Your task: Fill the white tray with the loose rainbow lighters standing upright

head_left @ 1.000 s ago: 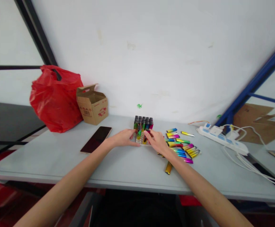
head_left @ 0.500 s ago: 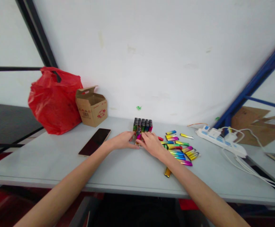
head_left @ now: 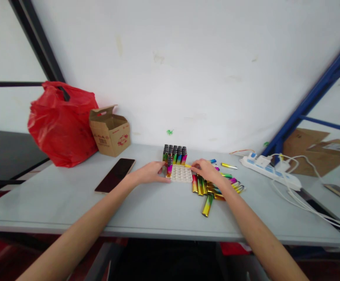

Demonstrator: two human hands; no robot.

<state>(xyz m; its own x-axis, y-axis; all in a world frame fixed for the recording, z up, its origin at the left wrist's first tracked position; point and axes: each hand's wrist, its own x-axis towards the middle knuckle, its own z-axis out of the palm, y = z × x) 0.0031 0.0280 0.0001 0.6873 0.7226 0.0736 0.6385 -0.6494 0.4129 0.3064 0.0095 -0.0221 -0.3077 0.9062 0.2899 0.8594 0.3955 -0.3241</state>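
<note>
A white tray with round holes [head_left: 182, 174] lies on the table. Lighters with black tops [head_left: 179, 154] stand upright in rows at its back, and a magenta one [head_left: 169, 168] stands at its left side. My left hand [head_left: 152, 173] rests at the tray's left edge, thumb and fingers spread around that corner. My right hand [head_left: 206, 170] is at the tray's right edge, its fingers closed on a yellow lighter [head_left: 186, 165] that points toward the tray. Loose metallic lighters [head_left: 200, 185] lie in a pile beside and below my right hand.
A dark phone [head_left: 115, 175] lies to the left. Behind it are an open cardboard box [head_left: 111, 134] and a red plastic bag [head_left: 63, 125]. A white power strip [head_left: 271, 173] with plugs and cables lies to the right, near brown cardboard [head_left: 304, 150].
My right hand has moved right, away from the tray, uncovering its holes, and now holds a yellow lighter. Several loose lighters in the pile have shifted. The view has moved slightly.
</note>
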